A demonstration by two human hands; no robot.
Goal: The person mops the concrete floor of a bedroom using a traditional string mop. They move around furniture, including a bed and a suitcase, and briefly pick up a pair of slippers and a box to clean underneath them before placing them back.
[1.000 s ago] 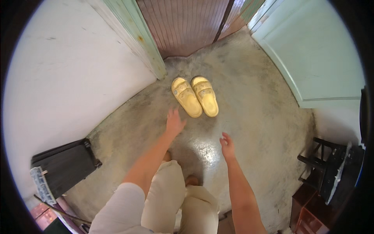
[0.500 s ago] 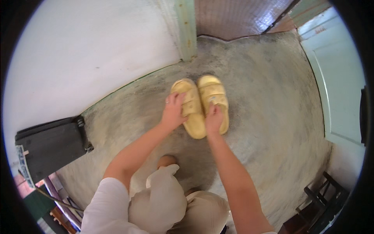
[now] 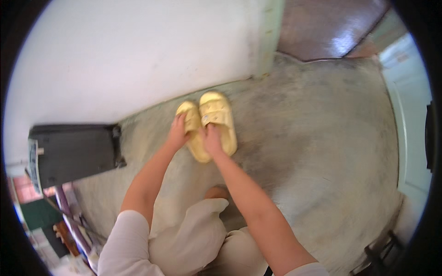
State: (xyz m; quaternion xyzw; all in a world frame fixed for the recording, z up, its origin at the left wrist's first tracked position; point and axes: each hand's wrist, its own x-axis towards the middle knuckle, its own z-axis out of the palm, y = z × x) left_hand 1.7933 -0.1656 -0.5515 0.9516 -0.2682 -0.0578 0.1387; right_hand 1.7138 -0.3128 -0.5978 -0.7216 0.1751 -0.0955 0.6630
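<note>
Two yellow open-toed slippers are side by side ahead of me, their toes pointing away toward the wall. My left hand (image 3: 177, 133) is closed around the outer side of the left slipper (image 3: 199, 151), its fingers over the strap. At the other one, the right slipper (image 3: 216, 106), my right hand (image 3: 212, 140) has its fingers at the strap's rear opening, gripping it near the inner edge. Those fingertips are partly hidden by the strap. Whether the soles touch the floor I cannot tell.
A black suitcase (image 3: 76, 149) lies against the white wall (image 3: 138, 55) on the left. Far right stands a pale green door (image 3: 416, 133), with a dark wooden stool (image 3: 382, 253) below it. A brown glossy panel (image 3: 327, 32) is at the back. Concrete floor (image 3: 317, 138) spreads between.
Both hands and the slippers have shifted left, closer to the wall and suitcase. The view has also turned somewhat. Each hand keeps its hold on its slipper.
</note>
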